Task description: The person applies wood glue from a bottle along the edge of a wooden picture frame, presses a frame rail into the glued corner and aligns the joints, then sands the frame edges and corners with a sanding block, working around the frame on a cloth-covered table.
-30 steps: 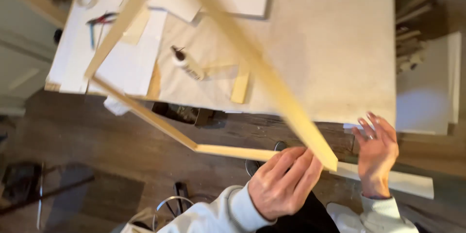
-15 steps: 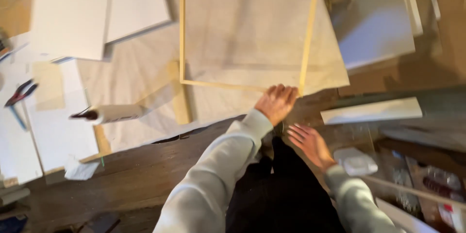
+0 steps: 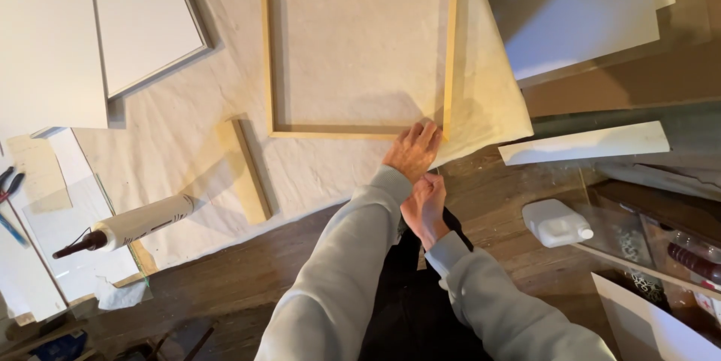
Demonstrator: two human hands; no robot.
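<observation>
The left hand (image 3: 412,149) covered the near right corner of the wooden frame (image 3: 359,49), hiding the joint. The right hand (image 3: 424,207) curled behind the left sleeve, its fingertips unseen. The white boards (image 3: 90,30) ran past the top edge.

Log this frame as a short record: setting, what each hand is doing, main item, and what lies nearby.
setting: pale cloth spread over a dark wood floor
left hand: flat on the near right corner of the wooden frame
right hand: loosely curled just below the left hand, at the cloth's edge; grip unclear
frame: square, lying flat on the cloth
nearby: glue tube, wood strip, white boards, white jug
</observation>
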